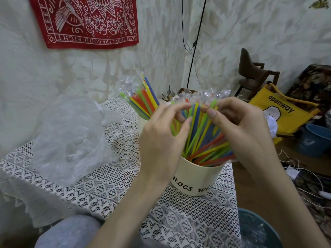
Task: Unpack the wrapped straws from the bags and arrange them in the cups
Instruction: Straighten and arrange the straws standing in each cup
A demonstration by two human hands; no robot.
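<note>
A cream cup (195, 178) with black lettering stands on the lace-covered table (111, 190). It holds a fan of wrapped coloured straws (202, 133). My left hand (161, 140) and my right hand (238, 126) are both at the tops of these straws, fingers curled around and pinching them. Behind, a second bundle of wrapped straws (143, 97) stands upright; the cup that holds it is hidden by my left hand. A crumpled clear plastic bag (71, 140) lies on the table at the left.
The table ends just right of the cream cup. A blue tub (258, 228) with clear plastic sits low at the right. On the floor beyond are a yellow bag (279, 108), a blue bucket (315, 138), white cables and a dark chair (254, 74).
</note>
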